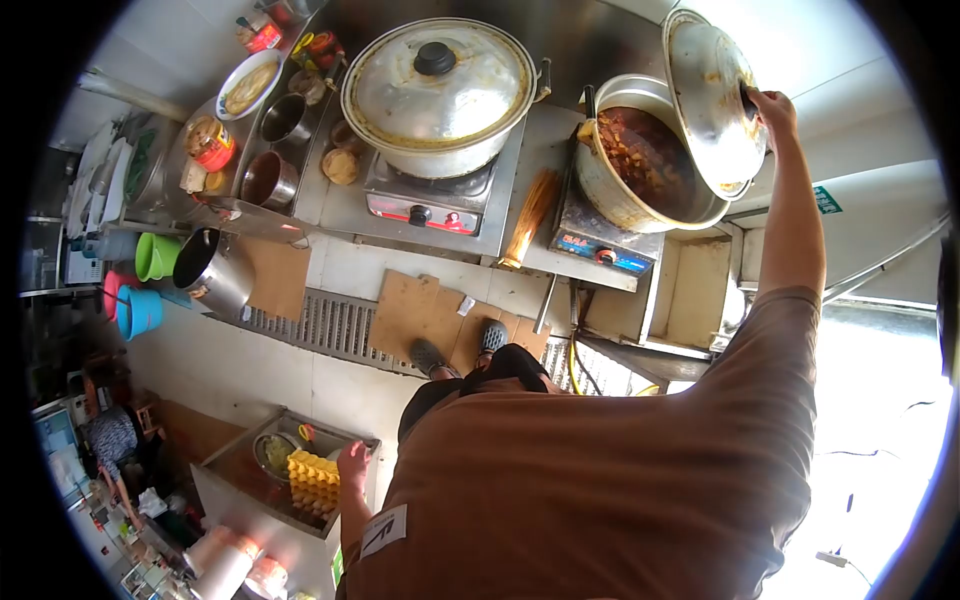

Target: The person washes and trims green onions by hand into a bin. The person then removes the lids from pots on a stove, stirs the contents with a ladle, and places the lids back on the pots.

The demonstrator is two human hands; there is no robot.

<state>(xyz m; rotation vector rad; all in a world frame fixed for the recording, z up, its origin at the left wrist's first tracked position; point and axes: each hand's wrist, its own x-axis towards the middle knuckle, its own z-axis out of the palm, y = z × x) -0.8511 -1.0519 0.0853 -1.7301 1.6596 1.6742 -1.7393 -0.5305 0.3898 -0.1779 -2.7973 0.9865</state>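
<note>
My right hand (773, 108) grips the black knob of a dented metal pot lid (714, 100), held tilted up at the right side of a large pot (600, 187). Inside this uncovered pot is a dark reddish-brown stew (645, 160) with chunks gathered on its left side. The pot stands on a gas stove (600, 250) with a blue front panel. My left hand (353, 462) hangs low on the left with nothing visible in it, fingers loosely bent, near the edge of a metal basin (372, 447) that holds yellow egg trays (313, 478).
A second big pot with its lid (435, 85) on sits on another stove (425, 205). Between the stoves lies a bundled straw brush (532, 215). Jars, a bowl (250, 85) and small metal pots are at left. Cardboard (405, 310) covers the floor. Someone in patterned clothing (112, 435) is at lower left.
</note>
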